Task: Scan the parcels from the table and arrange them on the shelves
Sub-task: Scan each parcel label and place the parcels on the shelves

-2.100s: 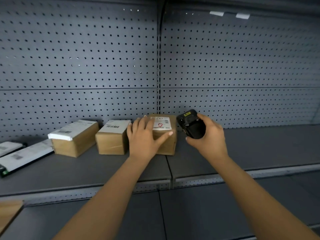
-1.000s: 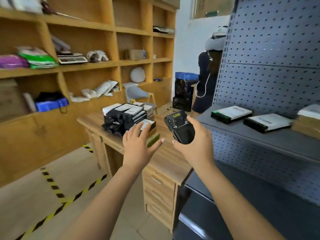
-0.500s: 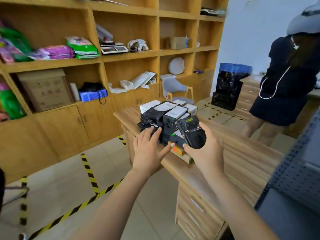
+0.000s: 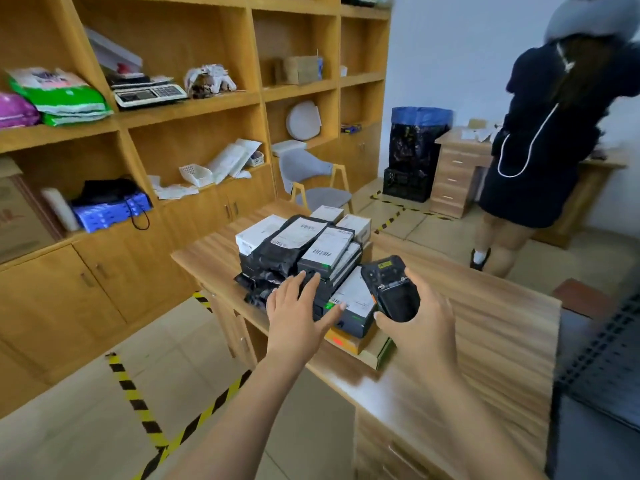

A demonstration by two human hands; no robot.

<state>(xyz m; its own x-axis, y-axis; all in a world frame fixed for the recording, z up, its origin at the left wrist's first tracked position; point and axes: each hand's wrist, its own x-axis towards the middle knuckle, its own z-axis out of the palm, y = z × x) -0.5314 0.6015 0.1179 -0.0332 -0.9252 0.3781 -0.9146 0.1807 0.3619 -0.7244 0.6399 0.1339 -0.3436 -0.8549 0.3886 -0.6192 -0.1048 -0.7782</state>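
A pile of parcels [image 4: 304, 251], black bags and black and white boxes with barcode labels, lies on the wooden table [image 4: 485, 327]. My left hand [image 4: 298, 310] reaches over the near side of the pile with fingers spread, at a black box with a white label [image 4: 353, 299]; whether it touches is unclear. My right hand [image 4: 415, 320] grips a black handheld scanner [image 4: 389, 292] just right of the pile. The grey pegboard shelf unit [image 4: 602, 368] shows at the right edge.
A wooden wall shelf [image 4: 194, 102] with bags, a scale and papers fills the left. A person in dark clothes [image 4: 547, 140] stands beyond the table at the right. A grey chair [image 4: 311, 181] and black-yellow floor tape [image 4: 138, 403] lie around the table.
I turned from the grey shelf, where my left hand rested on a cardboard box, toward the table. Both hands have come closer to the pile, the scanner still in my right hand.
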